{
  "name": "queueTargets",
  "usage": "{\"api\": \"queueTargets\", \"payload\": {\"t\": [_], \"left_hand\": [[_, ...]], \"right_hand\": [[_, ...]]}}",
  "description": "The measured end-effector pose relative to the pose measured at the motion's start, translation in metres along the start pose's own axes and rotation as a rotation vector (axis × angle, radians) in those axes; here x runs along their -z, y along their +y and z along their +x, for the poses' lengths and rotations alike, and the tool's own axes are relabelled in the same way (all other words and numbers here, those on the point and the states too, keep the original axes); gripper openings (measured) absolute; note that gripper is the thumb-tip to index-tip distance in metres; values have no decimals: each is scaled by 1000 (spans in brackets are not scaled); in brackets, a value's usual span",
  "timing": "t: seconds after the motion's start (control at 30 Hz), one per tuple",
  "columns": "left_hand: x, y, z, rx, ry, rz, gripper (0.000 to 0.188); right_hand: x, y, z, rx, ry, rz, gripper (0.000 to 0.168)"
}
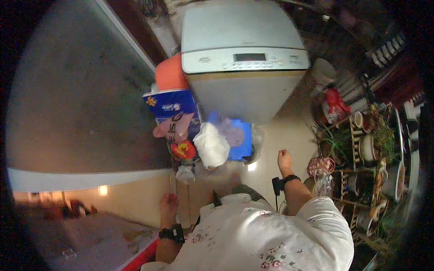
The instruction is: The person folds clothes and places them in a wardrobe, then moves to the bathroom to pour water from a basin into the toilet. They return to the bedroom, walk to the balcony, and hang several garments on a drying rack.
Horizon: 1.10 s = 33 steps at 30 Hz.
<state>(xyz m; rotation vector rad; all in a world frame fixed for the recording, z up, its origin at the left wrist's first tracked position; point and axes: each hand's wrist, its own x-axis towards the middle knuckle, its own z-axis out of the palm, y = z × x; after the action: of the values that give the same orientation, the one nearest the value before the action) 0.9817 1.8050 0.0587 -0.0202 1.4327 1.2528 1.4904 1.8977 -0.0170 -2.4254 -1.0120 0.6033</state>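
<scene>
My left hand [168, 204] hangs low at my left side, blurred, beside the edge of a doorway or window; whether its fingers are closed I cannot tell. My right hand [284, 160] is held out over the tiled floor with its fingers curled in, and nothing shows in it. Both wrists wear dark bands. Ahead stands a top-loading washing machine [244, 30], its lid down. At its foot are a blue plastic container [242, 146] and a bulging white bag [211, 146]. Neither hand touches these.
A blue carton [169, 105], a pink bag [176, 128], a red package [184, 149] and an orange-red tub [172, 73] crowd the machine's left. A tiered plant rack [354, 145] with several pots runs along the right. Dark glass [84, 101] fills the left.
</scene>
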Motion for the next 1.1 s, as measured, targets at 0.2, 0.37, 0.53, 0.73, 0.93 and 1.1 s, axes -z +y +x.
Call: {"api": "queueTargets", "payload": {"t": [0.2, 0.37, 0.53, 0.73, 0.93, 1.1], "left_hand": [[-27, 22, 10, -23, -267, 205, 15], [-68, 23, 6, 12, -372, 166, 16], [-38, 14, 15, 134, -257, 129, 27], [-26, 10, 9, 208, -287, 152, 39], [31, 21, 21, 293, -623, 87, 26], [22, 7, 35, 229, -49, 253, 16]], "right_hand": [[25, 136, -63, -306, 256, 39, 28], [5, 226, -110, -492, 346, 381, 20], [27, 210, -179, -643, 395, 836, 15], [23, 273, -222, -1009, 330, 913, 19], [-49, 329, -220, -493, 564, 880, 22], [-75, 337, -149, -421, 399, 597, 19]]}}
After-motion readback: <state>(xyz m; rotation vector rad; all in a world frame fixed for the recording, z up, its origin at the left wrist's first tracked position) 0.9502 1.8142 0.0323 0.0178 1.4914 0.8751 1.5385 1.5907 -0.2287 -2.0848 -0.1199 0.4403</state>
